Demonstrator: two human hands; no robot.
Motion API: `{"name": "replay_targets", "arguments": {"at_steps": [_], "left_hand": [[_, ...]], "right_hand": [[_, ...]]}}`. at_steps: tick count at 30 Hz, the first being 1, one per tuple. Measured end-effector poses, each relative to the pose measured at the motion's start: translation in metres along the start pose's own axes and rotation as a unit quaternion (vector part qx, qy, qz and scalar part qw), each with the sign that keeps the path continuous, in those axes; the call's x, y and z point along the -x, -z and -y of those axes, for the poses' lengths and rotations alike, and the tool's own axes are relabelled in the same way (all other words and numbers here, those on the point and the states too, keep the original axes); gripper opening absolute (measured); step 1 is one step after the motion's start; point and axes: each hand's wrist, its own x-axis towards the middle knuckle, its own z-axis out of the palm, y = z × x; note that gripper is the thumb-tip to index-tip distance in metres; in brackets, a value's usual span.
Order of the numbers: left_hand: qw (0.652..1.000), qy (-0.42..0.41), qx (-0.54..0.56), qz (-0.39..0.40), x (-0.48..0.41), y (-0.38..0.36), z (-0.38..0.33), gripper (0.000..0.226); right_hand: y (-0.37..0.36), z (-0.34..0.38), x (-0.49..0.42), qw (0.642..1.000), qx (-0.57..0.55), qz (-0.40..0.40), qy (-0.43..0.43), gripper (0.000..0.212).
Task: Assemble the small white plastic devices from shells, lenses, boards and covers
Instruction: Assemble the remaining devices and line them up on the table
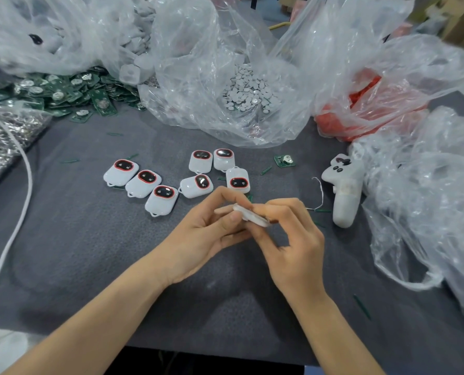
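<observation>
I am watching both hands meeting low over the dark grey mat [90, 253], with the white plastic device [252, 216] caught between them. It is lying almost edge-on to me, its long axis running from upper left down to lower right. The left hand [209, 234] is pinching the upper-left end, thumb on the near edge and forefinger arching over the top. The right hand [293, 239] is curling its fingers [282, 209] round the lower-right end. Neither hand is nearer than the other, since both are already gripping it. I am judging that the coming move is a squeeze across the thin axis to seat a part, but the fingers are hiding the seam, so I cannot tell which part is going in. Just beyond the hands, the finished devices [142, 182] are lying face up in a loose group, the nearest one close behind the left forefinger. A loose circuit board [285, 161] is sitting apart to their right, and a white controller [344, 185] is lying near the right hand's knuckles with a thin wire [320, 193] beside it. Farther back are the pile of green boards [63, 93], a clear bag of grey discs [247, 87] and a bag of red parts [366, 104]. A white cable [22, 185] is curving down the left. Nothing is standing in the way of the squeeze.
</observation>
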Motion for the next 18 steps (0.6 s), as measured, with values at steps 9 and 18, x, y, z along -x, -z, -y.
{"name": "replay_targets", "arguments": {"at_steps": [9,18], "left_hand": [[0.998,-0.024,-0.056,-0.029,0.0027,-0.0046,0.001,0.017],[0.997,0.008,-0.017,-0.068,-0.0021,-0.0059,0.001,0.032]], "right_hand": [[0.0035,0.006,0.0027,1.0,-0.003,0.001,0.007,0.014],[-0.0045,0.0079,0.0032,0.997,0.063,-0.016,0.049,0.019]]}}
